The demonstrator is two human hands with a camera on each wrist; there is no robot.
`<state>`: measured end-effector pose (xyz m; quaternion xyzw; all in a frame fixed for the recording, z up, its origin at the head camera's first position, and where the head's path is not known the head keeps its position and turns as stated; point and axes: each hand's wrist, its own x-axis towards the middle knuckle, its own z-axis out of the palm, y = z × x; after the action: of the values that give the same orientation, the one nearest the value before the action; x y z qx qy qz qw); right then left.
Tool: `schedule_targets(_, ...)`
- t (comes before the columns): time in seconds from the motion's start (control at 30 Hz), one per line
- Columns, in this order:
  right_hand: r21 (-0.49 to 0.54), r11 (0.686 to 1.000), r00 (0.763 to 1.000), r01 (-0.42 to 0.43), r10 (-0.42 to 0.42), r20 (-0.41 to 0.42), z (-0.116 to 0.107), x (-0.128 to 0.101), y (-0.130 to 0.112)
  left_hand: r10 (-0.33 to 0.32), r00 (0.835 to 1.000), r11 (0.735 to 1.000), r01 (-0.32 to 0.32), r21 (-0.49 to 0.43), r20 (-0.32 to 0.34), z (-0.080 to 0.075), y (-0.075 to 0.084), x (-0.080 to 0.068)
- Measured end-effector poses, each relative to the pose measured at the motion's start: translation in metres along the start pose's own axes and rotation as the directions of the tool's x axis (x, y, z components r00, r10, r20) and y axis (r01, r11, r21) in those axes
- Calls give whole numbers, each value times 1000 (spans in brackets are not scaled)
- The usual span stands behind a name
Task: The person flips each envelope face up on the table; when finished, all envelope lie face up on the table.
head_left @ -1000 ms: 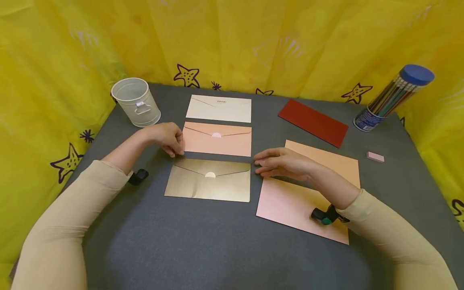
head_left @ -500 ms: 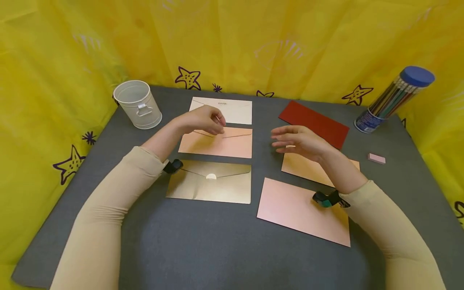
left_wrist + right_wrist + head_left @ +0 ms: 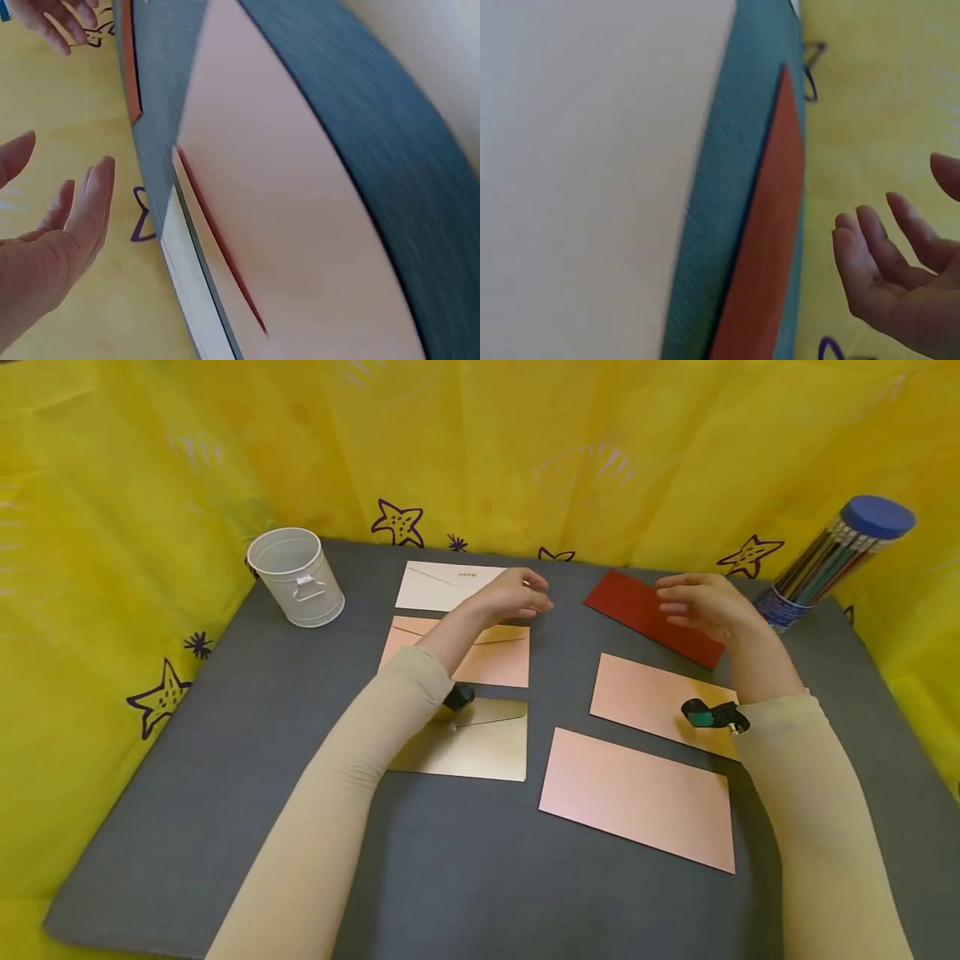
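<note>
My left hand (image 3: 517, 595) hovers with relaxed fingers over the right end of the white envelope (image 3: 438, 587) and holds nothing. In the left wrist view its fingers (image 3: 82, 210) are straight, above the pink envelope (image 3: 300, 225). My right hand (image 3: 693, 602) floats open over the red envelope (image 3: 637, 607), also empty. In the right wrist view its fingers (image 3: 889, 259) are loosely bent beside the red envelope (image 3: 769, 225). The pink envelope (image 3: 491, 658) and a gold envelope (image 3: 480, 745) lie under my left forearm.
Two plain pink envelopes (image 3: 645, 697) (image 3: 637, 797) lie on the grey mat (image 3: 225, 735) at the right. A white metal bucket (image 3: 296, 577) stands at the back left. A blue-capped tube of pencils (image 3: 832, 560) stands at the back right. Yellow star-printed cloth surrounds the mat.
Both hands left the gold envelope's corners and moved away from me: the left to the white envelope's right end, the right over the red envelope.
</note>
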<state>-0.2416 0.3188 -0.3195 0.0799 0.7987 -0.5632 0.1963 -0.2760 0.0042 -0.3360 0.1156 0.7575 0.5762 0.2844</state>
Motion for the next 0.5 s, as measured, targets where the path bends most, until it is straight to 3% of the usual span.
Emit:
schedule_targets(0.13, -5, 1000, 998, -26, 25, -64, -24, 6, 0, -10, 999, 995, 6, -95, -48, 15, 9, 19)
schedule_targets(0.27, -128, 991, 997, -26, 17, -71, -37, 13, 4, -90, 992, 968, 67, -240, -86, 31, 14, 35)
schedule_targets(0.4, -304, 953, 999, -13, 1, -40, -42, 17, 9, -160, 982, 920, 113, -376, -97, 48, 13, 43)
schedule_targets(0.5, -367, 930, 1000, -13, 6, -20, -44, 21, 13, -184, 979, 853, 116, -508, -86, 59, 11, 47)
